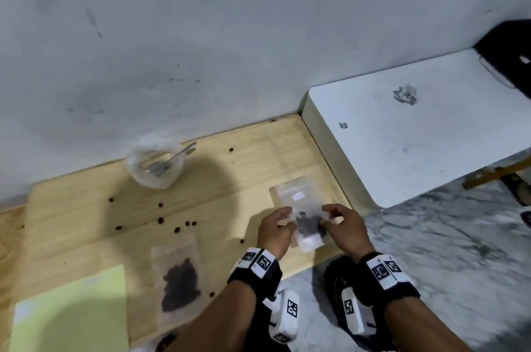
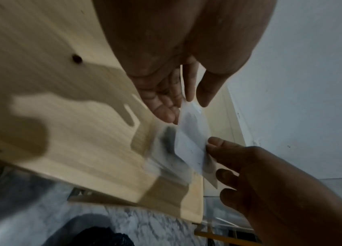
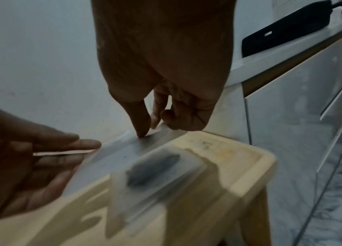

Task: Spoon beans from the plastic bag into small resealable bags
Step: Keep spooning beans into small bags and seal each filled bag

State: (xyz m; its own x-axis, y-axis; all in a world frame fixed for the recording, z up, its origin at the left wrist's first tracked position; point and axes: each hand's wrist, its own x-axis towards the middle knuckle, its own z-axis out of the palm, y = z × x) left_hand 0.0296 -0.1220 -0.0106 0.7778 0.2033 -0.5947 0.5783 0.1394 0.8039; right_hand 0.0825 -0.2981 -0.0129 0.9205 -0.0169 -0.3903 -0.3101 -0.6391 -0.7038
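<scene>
A small resealable bag (image 1: 309, 229) with dark beans in its lower part hangs between my hands above the table's near right corner. My left hand (image 1: 287, 222) pinches its left top edge between thumb and fingers, and my right hand (image 1: 327, 219) pinches the right top edge. The right wrist view shows my right thumb and forefinger (image 3: 142, 128) pressed on the bag's (image 3: 155, 168) strip, blurred. The clear plastic bag (image 1: 155, 165) stands at the back left with a metal spoon (image 1: 175, 156) in it. A filled small bag (image 1: 179, 285) lies flat near the front.
Empty small bags (image 1: 297, 190) lie stacked just beyond my hands. Loose beans (image 1: 161, 220) are scattered over the wooden table (image 1: 86, 222). A yellow sheet (image 1: 71, 311) covers the front left corner. A white table (image 1: 416, 136) adjoins on the right, against the wall.
</scene>
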